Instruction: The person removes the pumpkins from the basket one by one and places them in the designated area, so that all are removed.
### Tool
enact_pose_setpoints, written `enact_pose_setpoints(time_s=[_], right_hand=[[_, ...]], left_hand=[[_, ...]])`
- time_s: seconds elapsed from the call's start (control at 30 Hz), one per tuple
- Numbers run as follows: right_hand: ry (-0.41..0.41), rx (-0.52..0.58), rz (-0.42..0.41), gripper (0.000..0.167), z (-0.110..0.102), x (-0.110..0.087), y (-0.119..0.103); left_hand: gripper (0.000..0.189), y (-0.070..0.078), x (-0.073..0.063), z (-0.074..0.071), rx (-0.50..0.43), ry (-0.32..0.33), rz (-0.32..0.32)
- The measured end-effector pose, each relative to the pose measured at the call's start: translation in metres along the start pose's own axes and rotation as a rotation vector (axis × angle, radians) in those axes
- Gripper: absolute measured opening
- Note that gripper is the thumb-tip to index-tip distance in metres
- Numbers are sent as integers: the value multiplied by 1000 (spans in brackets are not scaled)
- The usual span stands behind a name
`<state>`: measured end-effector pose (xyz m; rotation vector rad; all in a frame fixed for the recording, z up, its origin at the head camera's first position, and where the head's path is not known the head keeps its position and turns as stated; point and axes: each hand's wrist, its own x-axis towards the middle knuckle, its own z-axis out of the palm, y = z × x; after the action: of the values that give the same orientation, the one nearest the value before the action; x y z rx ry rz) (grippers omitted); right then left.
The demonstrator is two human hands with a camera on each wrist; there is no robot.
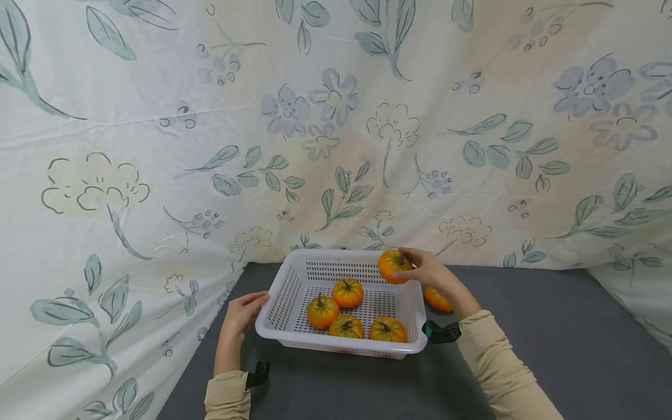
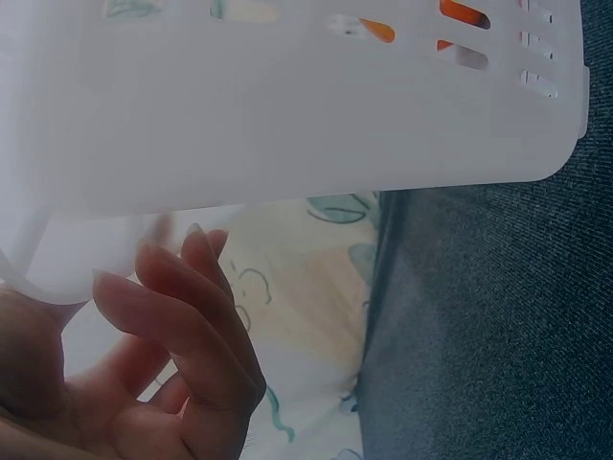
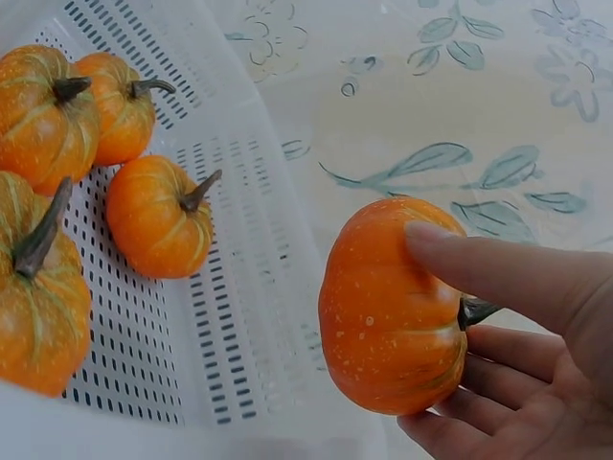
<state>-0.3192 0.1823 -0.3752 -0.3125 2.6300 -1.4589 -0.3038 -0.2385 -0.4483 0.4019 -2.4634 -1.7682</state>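
A white plastic basket point(image 1: 341, 347) with slotted walls holds several small orange pumpkins, among them one pumpkin point(image 1: 348, 293) towards the middle and another point(image 1: 387, 330) near the front right. My left hand point(image 1: 242, 315) grips the basket's left rim; in the left wrist view its fingers point(image 2: 206, 331) curl below the rim's edge. Over the back right corner of the basket, my right hand point(image 1: 430, 271) holds a pumpkin point(image 1: 392, 266) between thumb and fingers. The right wrist view shows this held pumpkin point(image 3: 388, 307) tipped sideways, its dark stem pointing towards the palm.
Just right of the basket, another pumpkin point(image 1: 437, 300) lies on the dark grey table point(image 1: 546, 338), partly hidden by my right forearm. A floral cloth point(image 1: 336, 128) hangs behind the table and down its sides.
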Motion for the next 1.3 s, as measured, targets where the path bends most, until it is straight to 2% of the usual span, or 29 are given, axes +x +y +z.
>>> enact_pose_setpoints(time_s=[0.23, 0.73, 1.3], right_hand=[[19, 47, 0, 84, -9, -5, 8], [57, 27, 16, 91, -29, -16, 23], [129, 51, 109, 98, -50, -25, 54]], left_hand=[[44, 0, 1, 0, -2, -2, -6], [45, 1, -1, 0, -7, -3, -12], [46, 0, 1, 0, -6, -6, -19]])
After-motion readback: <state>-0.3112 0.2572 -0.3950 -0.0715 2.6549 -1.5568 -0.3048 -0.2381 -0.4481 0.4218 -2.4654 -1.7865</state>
